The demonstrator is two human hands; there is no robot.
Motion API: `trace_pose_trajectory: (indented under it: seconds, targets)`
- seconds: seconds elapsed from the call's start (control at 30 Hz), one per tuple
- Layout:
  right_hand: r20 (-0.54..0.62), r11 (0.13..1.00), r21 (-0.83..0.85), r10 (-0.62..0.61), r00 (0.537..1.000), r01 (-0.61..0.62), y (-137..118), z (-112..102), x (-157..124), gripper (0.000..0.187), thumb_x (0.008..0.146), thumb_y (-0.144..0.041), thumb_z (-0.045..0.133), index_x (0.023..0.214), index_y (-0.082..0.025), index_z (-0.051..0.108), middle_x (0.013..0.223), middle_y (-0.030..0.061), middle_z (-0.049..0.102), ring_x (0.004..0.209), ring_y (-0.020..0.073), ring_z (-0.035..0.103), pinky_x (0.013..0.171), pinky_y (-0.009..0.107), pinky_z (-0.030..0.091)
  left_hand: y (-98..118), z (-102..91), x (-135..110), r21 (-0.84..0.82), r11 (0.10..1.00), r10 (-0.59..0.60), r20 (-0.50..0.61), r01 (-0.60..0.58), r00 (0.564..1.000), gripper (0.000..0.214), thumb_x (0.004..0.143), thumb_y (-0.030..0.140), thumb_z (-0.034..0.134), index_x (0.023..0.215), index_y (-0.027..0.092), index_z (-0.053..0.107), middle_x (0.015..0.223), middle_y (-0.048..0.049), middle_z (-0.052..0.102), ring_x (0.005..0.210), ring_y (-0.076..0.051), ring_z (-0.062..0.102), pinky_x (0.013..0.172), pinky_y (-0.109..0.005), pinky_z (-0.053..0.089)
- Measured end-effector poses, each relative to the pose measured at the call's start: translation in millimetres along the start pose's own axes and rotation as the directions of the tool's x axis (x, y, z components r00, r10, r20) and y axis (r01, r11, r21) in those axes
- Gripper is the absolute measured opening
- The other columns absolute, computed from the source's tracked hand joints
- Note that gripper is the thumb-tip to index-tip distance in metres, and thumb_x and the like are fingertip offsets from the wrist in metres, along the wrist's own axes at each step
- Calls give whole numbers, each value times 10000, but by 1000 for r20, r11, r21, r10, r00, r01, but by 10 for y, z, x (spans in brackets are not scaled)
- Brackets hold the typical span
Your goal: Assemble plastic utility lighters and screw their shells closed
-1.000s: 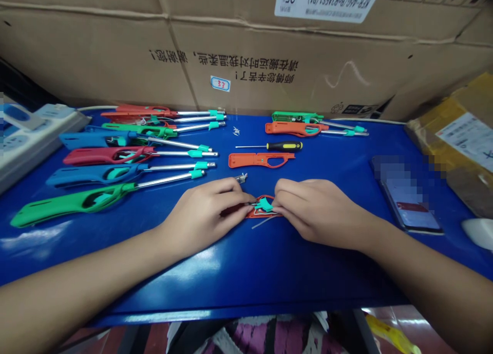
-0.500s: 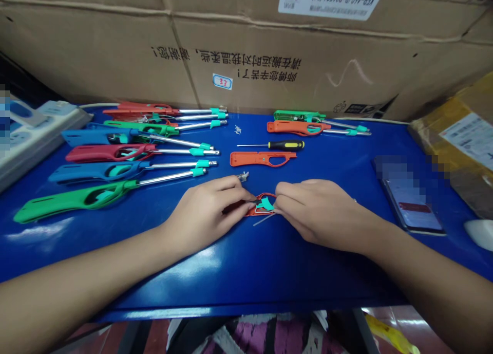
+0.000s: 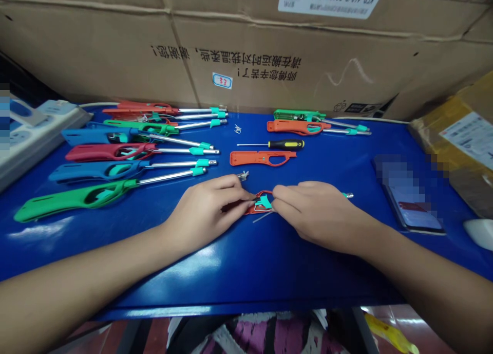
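Between my hands lies an opened orange lighter (image 3: pixel 252 209) of the long-nosed kind, with its green trigger (image 3: pixel 264 203) and a thin wire exposed. My left hand (image 3: pixel 210 205) is closed at its handle end, fingertips pinched together. The fingers of my right hand (image 3: pixel 314 210) close on the front end, and the metal tip (image 3: pixel 349 195) shows beyond the knuckles. A thin clear tube (image 3: pixel 262 217) sticks out below the lighter. Just behind, a loose orange shell half (image 3: pixel 262 159) lies beside a black and yellow screwdriver (image 3: pixel 287 145).
Several coloured long lighters (image 3: pixel 111 152) lie in a row at the left; more lighters (image 3: pixel 298 127) lie at the back right. A large cardboard box (image 3: pixel 246 45) stands along the back. A phone (image 3: pixel 414 202) rests at the right, a power strip (image 3: pixel 42 125) at the left.
My right hand has shifted slightly left and turned a little, so the lighter's metal tip now shows behind it. My left hand stays nearly still.
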State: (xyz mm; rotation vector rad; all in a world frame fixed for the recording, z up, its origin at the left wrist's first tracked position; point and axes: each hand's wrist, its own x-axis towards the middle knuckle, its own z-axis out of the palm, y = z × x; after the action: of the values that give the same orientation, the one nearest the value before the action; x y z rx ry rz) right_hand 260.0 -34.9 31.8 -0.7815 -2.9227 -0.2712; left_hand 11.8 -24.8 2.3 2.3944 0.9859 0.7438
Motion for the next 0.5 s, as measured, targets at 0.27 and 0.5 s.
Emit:
trace_pose_trajectory:
  seconds: [0.27,0.5]
  targets:
    - [12,999,44,1,1000,-2,54,56,-5,248,972,-73,420,920,-163,644,859,38,640,627,168,477,593,320,309,2,-4,-11,-12,1000,-9,-10,9,1000,187,988,231,607,1069,200,772,897,-33,676,779,-140,650,688,-240,515]
    - [-42,999,32,24,999,-23,40,111,-17,217,985,-114,447,881,-156,634,857,38,628,602,162,456,576,328,298,17,12,-19,13,999,-33,-32,34,999,135,976,218,629,1006,200,759,918,-22,694,863,-157,678,724,-240,505]
